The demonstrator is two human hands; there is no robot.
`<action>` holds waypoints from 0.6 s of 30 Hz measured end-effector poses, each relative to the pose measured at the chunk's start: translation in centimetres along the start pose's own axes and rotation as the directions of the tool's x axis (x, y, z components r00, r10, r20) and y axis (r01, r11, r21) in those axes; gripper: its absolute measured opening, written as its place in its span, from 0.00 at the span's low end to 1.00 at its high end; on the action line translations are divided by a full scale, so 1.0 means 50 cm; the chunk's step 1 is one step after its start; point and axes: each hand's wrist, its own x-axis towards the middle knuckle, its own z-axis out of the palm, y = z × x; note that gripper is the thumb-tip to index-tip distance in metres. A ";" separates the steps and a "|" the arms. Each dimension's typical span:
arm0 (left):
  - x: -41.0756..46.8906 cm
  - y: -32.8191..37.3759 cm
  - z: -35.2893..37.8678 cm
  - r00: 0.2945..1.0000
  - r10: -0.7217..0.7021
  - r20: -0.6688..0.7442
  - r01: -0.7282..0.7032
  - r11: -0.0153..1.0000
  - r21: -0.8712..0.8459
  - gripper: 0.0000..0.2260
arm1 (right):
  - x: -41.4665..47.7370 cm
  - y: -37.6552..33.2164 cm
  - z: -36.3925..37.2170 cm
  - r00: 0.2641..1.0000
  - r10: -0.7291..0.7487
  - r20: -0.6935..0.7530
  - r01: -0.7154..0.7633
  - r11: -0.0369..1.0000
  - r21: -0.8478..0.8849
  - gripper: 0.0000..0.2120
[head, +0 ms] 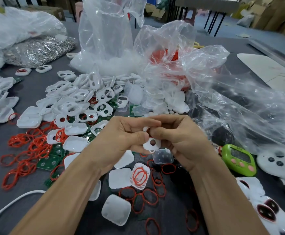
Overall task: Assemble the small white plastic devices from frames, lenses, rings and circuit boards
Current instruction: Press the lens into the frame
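Both hands meet above the middle of the table around one small white plastic frame [152, 143] with a round hole. My left hand [124, 138] grips it from the left, thumb on its face. My right hand [177, 138] pinches its upper part from the right, fingers curled over it. A heap of white frames [80, 100] lies behind the hands. Red rings [30, 146] are scattered to the left and below, green circuit boards [51, 161] among them. Clear lens covers [116, 209] lie near my forearms.
Crumpled clear plastic bags [231, 92] fill the back and right, one holding red rings. A bag of metal clips [38, 50] sits at back left. A green timer [239, 159] and finished white devices [265, 209] lie at the right. A white cable [11, 203] crosses the lower left.
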 end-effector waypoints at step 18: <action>0.014 -0.010 0.040 0.880 0.131 -0.456 -0.112 0.991 0.068 0.09 | 0.014 0.033 0.040 0.875 -0.437 -0.207 0.210 0.729 -0.651 0.09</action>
